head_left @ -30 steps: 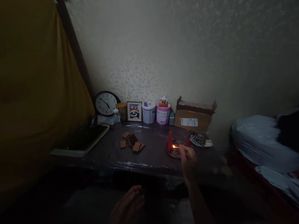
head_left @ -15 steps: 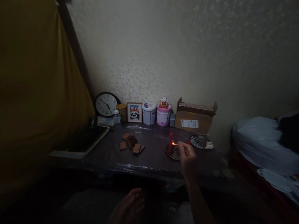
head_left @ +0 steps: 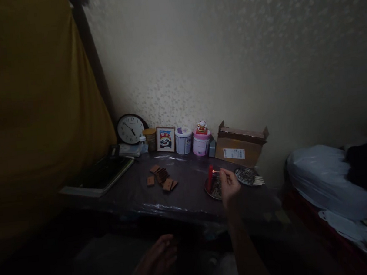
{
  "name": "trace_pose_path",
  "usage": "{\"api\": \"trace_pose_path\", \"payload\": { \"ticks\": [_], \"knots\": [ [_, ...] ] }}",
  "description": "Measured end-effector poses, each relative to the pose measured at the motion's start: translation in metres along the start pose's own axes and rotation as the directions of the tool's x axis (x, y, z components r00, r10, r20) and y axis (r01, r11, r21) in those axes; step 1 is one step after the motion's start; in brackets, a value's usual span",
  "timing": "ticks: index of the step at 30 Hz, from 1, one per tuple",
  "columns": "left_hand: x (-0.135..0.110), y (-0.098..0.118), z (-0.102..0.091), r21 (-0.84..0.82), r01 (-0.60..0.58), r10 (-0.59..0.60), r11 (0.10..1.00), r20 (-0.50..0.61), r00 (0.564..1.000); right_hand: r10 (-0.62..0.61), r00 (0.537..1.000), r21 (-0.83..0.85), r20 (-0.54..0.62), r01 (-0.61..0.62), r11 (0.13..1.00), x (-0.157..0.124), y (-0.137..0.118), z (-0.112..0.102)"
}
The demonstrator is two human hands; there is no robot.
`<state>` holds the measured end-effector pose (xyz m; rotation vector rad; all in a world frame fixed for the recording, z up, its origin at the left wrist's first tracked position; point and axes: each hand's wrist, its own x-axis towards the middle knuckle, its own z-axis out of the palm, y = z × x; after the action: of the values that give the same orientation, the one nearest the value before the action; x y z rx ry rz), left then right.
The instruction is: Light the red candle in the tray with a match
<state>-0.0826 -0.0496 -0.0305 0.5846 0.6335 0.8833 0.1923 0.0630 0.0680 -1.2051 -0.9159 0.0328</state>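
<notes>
My right hand is pinched round a thin lit match whose small flame sits at the top of a red candle. The candle stands upright in a small round dish on a dark, plastic-covered table. My left hand hangs low in the dark below the table's front edge, fingers loosely curled, holding nothing I can see.
A second dish with sticks lies right of the candle. Brown tiles lie mid-table. Along the wall stand a clock, a framed picture, two tubs and a cardboard box. A dark tablet lies left; a pale bag right.
My right hand has lifted the burning match from the dish up to the candle's top. The left hand has barely moved.
</notes>
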Motion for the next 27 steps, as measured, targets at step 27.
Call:
{"api": "trace_pose_path", "payload": {
  "ticks": [27],
  "knots": [
    [0.005,0.000,-0.003,0.008,0.006,-0.006,1.000,0.003,1.000,0.019,1.000,-0.005,0.018,-0.019,1.000,0.021,0.010,0.019]
  ]
}}
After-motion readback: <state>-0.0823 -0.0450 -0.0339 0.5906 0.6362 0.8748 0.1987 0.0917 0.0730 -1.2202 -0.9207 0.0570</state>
